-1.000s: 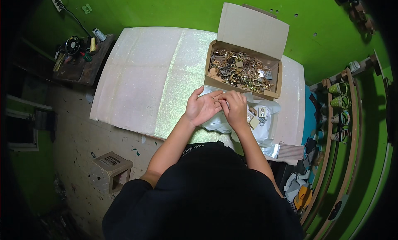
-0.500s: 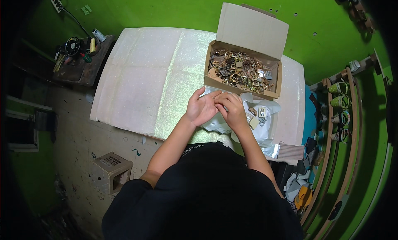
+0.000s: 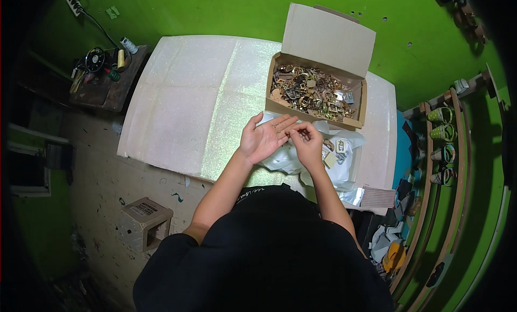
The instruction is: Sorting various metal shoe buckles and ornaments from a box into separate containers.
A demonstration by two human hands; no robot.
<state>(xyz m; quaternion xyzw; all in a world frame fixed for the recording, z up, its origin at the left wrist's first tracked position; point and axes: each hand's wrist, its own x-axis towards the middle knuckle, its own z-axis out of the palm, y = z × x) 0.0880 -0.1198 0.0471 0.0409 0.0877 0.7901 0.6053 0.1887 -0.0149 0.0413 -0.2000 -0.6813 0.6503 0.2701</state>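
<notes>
My left hand (image 3: pixel 261 139) is turned palm up with its fingers stretched out. A tiny metallic-looking piece (image 3: pixel 276 127) seems to lie on those fingers, too small to name. Beside its fingertips my right hand (image 3: pixel 307 144) is closed in a pinch, and whatever is between the fingers is hidden. Under both hands spreads a white plastic bag (image 3: pixel 281 162), with a few metal buckles (image 3: pixel 340 146) and a beige square piece (image 3: pixel 329 160) on it to the right. Just beyond stands an open cardboard box (image 3: pixel 318 117) filled with a heap of mixed metal buckles (image 3: pixel 307 91).
The table (image 3: pixel 177 107) has a pale, glittery cover. A striped flat piece (image 3: pixel 378 197) lies at its near right edge. Sandals hang on a wooden rack (image 3: pixel 425 204) at right. A sewing machine (image 3: pixel 95 60) stands far left; a wooden stool (image 3: pixel 144 223) is on the floor.
My right hand has drawn slightly right, off the left fingers, and its fingers have curled up. More of the left hand's fingers now shows; the left hand has barely moved.
</notes>
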